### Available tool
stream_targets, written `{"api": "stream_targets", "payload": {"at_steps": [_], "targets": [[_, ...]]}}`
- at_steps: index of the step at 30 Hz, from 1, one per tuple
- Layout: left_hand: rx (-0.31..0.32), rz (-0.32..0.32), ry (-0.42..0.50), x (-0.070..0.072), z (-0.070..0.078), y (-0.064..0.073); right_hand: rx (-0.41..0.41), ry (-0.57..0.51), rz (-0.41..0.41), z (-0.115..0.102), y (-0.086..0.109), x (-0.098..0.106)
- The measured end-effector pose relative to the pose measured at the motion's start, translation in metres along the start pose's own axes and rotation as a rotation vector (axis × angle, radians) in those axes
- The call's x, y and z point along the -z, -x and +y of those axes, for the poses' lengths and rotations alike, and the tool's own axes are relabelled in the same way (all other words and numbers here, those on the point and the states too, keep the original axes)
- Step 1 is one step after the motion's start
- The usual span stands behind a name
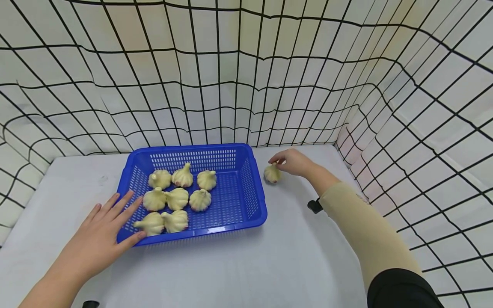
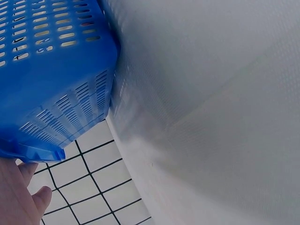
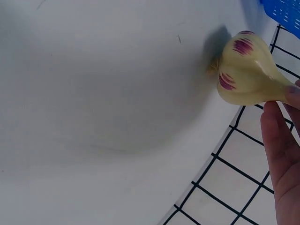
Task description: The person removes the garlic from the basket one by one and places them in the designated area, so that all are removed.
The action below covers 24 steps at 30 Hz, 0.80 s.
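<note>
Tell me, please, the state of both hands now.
Left hand: open, at the blue basket.
Right hand: closed, holding a garlic bulb by its stem.

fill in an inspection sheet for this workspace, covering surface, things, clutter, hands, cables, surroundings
Surface: white table, a small dark mark in the right wrist view
Things: blue basket with eight garlic bulbs; a ninth bulb outside, to its right
Clutter: two small black items, one by the right sleeve, one at the head view's bottom edge; possibly the wrist cameras
Hands: left hand spread at the basket's left end; right hand pinches the ninth bulb by its stem
Cables: nothing seen
Surroundings: black mesh, white backing behind it
</note>
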<state>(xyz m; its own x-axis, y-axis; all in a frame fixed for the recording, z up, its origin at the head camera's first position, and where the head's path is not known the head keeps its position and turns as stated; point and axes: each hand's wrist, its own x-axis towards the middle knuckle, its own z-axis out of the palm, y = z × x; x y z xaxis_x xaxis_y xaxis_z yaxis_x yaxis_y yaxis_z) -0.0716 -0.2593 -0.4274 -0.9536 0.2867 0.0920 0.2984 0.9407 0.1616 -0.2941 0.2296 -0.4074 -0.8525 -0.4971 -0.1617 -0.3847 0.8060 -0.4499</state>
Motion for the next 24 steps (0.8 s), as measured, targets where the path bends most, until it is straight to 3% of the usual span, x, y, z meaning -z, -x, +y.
{"api": "stream_targets", "payload": {"at_steps": [11, 24], "targets": [[-0.001, 0.005, 0.004, -0.001, -0.001, 0.001, 0.019, 0.056, 0.008, -0.001, -0.006, -0.013], [-0.007, 0.009, 0.004, 0.000, 0.000, 0.000, -0.043, 0.080, 0.061, 0.009, 0.003, 0.006]]}}
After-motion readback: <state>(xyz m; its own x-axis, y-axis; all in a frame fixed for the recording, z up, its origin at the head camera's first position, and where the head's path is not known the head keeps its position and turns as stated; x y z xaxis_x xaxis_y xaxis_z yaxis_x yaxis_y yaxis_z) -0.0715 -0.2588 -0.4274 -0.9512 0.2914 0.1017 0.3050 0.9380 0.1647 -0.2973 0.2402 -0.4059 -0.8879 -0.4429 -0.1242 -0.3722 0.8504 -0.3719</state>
